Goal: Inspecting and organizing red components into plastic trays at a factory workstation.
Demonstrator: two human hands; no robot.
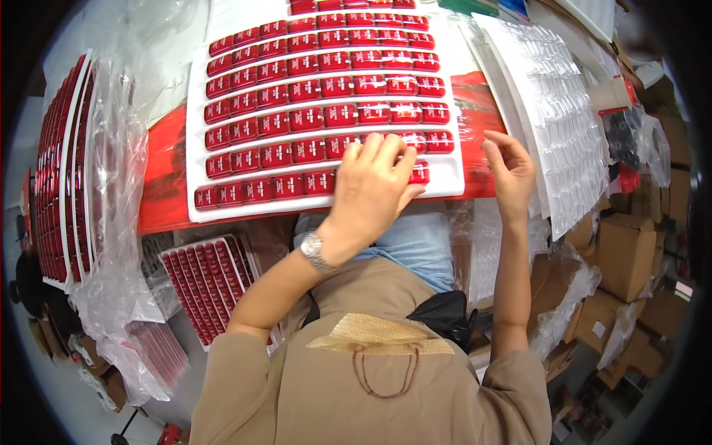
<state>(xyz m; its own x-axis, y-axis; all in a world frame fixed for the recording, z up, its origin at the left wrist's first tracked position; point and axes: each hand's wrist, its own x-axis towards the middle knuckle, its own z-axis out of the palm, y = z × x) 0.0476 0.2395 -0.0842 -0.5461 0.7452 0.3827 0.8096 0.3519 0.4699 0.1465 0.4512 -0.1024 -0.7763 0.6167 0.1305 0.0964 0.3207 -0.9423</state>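
A white tray (454,174) lies before me, filled with rows of small glossy red rectangular pieces (304,90) with pale print. My left hand (371,185), a metal watch (315,251) on its wrist, lies over the right part of the two nearest rows. Its fingers rest on the red pieces and its thumb stands apart, hiding the pieces beneath. Just beyond the tray's right edge, my right hand (512,174) hovers with fingers bent and thumb and forefinger close together. Whatever may be between those fingertips is too small to make out.
Clear plastic trays (552,111) stand stacked at the right, next to a red cover (475,104) on the table. Filled red trays in plastic wrap (67,178) stand at the left. Another filled tray (208,285) sits below the table edge. Cardboard boxes (623,256) crowd the right side.
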